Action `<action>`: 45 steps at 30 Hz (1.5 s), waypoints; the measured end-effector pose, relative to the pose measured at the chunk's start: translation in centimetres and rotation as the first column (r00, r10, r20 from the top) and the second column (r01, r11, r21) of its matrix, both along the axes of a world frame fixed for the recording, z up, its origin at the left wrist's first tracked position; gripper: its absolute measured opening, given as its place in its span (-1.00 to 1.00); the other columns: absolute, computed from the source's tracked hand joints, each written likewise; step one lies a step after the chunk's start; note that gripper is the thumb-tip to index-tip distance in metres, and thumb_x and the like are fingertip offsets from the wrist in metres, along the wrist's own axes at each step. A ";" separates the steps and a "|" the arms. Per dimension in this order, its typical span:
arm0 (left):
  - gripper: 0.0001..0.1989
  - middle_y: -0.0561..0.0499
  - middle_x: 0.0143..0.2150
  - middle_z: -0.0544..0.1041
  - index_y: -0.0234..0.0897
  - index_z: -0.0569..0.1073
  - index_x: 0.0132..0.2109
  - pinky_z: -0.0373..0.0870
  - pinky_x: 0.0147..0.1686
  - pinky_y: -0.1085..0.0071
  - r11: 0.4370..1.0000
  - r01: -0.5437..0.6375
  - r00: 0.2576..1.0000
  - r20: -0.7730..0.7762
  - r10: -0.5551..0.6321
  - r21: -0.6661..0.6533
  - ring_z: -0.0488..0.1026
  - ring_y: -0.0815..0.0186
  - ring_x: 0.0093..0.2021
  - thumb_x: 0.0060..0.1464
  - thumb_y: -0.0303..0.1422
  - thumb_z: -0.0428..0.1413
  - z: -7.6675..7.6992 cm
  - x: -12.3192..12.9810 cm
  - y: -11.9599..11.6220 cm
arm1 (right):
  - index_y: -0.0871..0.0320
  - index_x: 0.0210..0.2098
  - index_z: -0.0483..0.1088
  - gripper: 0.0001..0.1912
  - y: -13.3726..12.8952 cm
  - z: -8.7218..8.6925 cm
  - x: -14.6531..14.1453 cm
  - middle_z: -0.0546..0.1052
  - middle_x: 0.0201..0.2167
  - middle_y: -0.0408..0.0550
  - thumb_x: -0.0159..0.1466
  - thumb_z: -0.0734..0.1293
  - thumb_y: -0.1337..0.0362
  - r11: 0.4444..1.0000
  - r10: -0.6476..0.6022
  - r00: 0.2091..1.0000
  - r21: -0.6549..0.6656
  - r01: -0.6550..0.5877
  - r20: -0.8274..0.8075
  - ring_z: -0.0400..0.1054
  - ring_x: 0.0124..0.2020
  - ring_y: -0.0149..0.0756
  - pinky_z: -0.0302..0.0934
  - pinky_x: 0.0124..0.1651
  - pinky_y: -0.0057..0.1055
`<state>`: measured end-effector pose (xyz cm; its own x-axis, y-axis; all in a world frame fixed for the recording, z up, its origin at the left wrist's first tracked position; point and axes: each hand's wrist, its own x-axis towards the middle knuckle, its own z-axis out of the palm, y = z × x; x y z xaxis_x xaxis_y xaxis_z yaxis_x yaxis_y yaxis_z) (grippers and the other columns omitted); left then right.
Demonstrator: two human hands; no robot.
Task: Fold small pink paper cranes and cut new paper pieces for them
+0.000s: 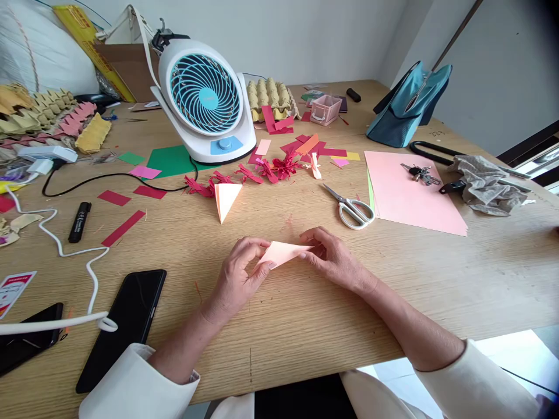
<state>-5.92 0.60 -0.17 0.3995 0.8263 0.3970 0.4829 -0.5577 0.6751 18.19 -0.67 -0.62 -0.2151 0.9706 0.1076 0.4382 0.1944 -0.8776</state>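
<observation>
Between my two hands is a folded piece of pale peach paper point(283, 254), long and pointed toward the right. My left hand point(242, 270) pinches its wide end, thumb on the near side. At the narrow tip, my right hand point(332, 256) has its thumb and fingers closed on the paper. Beyond my left hand lies another folded peach paper triangle point(227, 201), its point toward me. White-handled scissors point(351, 208) rest on the table past my right hand. Crumpled red paper pieces point(266, 170) form a row behind the triangle.
A white and blue fan point(206, 99) stands at the back. Pink paper sheets point(406, 192) with keys point(423, 174) on them lie at right, near a teal bag point(408, 107). At left are a black marker point(80, 222), a phone point(124, 326) and a white cable point(89, 273).
</observation>
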 end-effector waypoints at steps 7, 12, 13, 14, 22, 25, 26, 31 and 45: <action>-0.87 -0.13 0.04 0.45 -0.26 0.38 -0.29 0.40 0.03 0.22 0.997 0.066 0.998 0.000 -0.066 0.039 0.43 0.18 0.04 0.22 -0.32 0.11 -0.3 0.0 -0.2 | 0.13 -0.12 0.33 -0.60 0.3 -0.5 -0.6 0.47 -0.26 -0.08 0.21 0.42 0.01 0.982 0.039 0.926 -0.158 -0.105 -0.376 0.37 -0.33 -0.36 0.28 -0.31 -0.42; -0.92 -0.18 0.20 0.34 -0.26 0.40 -0.23 0.38 0.13 0.17 0.999 0.030 0.998 0.056 -0.032 0.039 0.38 0.13 0.18 0.19 -0.35 0.14 -0.4 0.3 -0.3 | 0.10 -0.14 0.35 -0.65 0.4 -1.6 -1.3 0.46 -0.29 -0.10 0.21 0.42 0.04 0.990 0.018 0.913 -0.119 -0.072 -0.408 0.34 -0.37 -0.37 0.26 -0.32 -0.43; -0.92 -0.18 0.22 0.33 -0.26 0.39 -0.24 0.37 0.14 0.14 1.000 0.016 0.998 0.063 -0.017 0.027 0.37 0.12 0.19 0.18 -0.35 0.14 -0.5 0.3 -0.2 | 0.11 -0.18 0.36 -0.68 0.3 -1.6 -1.3 0.45 -0.31 -0.11 0.22 0.41 0.04 0.991 0.022 0.915 -0.112 -0.073 -0.404 0.34 -0.37 -0.37 0.25 -0.32 -0.43; -0.91 -0.19 0.22 0.33 -0.26 0.39 -0.25 0.37 0.14 0.12 1.000 0.000 0.998 0.068 -0.001 0.009 0.36 0.10 0.20 0.17 -0.35 0.15 -0.5 0.3 -0.2 | 0.12 -0.22 0.37 -0.70 0.3 -1.5 -1.4 0.45 -0.33 -0.11 0.23 0.40 0.03 0.992 0.029 0.917 -0.101 -0.075 -0.399 0.33 -0.36 -0.36 0.25 -0.32 -0.43; -0.85 -0.12 -0.01 0.45 -0.26 0.37 -0.18 0.47 -0.08 0.33 0.980 -0.059 0.972 0.215 0.100 -0.189 0.47 0.23 0.01 0.12 -0.35 0.16 -1.2 0.3 0.3 | 0.15 -0.43 0.36 -0.65 0.1 -0.7 -1.4 0.42 -0.39 -0.11 0.23 0.39 -0.02 0.998 0.059 0.956 0.019 -0.056 -0.287 0.30 -0.34 -0.35 0.22 -0.28 -0.42; -0.75 -0.16 0.10 0.41 -0.26 0.34 -0.12 0.48 -0.14 0.37 0.958 -0.040 0.944 0.304 0.129 -0.283 0.50 0.26 -0.05 0.07 -0.34 0.19 -1.4 0.5 0.4 | 0.15 -0.40 0.35 -0.69 0.1 -1.1 -1.5 0.43 -0.39 -0.13 0.24 0.40 0.04 0.999 0.031 0.943 -0.020 -0.040 -0.331 0.30 -0.37 -0.38 0.20 -0.31 -0.43; -0.70 -0.15 0.08 0.44 -0.26 0.32 -0.07 0.48 -0.17 0.39 0.945 -0.015 0.934 0.333 0.131 -0.328 0.52 0.29 -0.10 0.06 -0.34 0.19 -1.4 0.6 0.4 | 0.14 -0.37 0.35 -0.71 0.2 -1.2 -1.5 0.44 -0.39 -0.13 0.24 0.40 0.06 0.999 0.021 0.934 -0.035 -0.036 -0.357 0.30 -0.37 -0.38 0.20 -0.31 -0.44; -0.45 0.02 -0.27 0.50 -0.26 0.21 0.17 0.43 -0.21 0.41 0.919 0.030 0.926 0.357 0.123 -0.393 0.50 0.33 -0.25 0.07 -0.34 0.19 -1.4 0.6 0.2 | 0.10 -0.09 0.26 -0.65 0.5 -1.8 -1.7 0.45 -0.37 -0.17 0.22 0.42 0.15 0.998 0.003 0.889 -0.061 -0.035 -0.459 0.35 -0.34 -0.37 0.21 -0.30 -0.44; -0.61 0.00 -0.18 0.59 -0.26 0.42 -0.03 0.43 -0.24 0.42 0.929 -0.102 0.987 0.077 0.138 -0.354 0.52 0.27 -0.23 -0.06 -0.38 0.20 -1.2 1.2 -0.4 | 0.15 -0.14 0.34 -0.58 0.2 -1.2 -2.3 0.40 -0.38 -0.18 0.13 0.47 0.07 0.984 0.037 0.925 -0.148 -0.100 -0.379 0.21 -0.42 -0.43 0.08 -0.39 -0.50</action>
<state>-4.75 0.18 -1.36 0.2620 0.9590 0.1080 0.4523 -0.2209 0.8641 15.87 -0.43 -1.79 -0.2564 0.9659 0.0362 0.0635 0.0542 -0.9965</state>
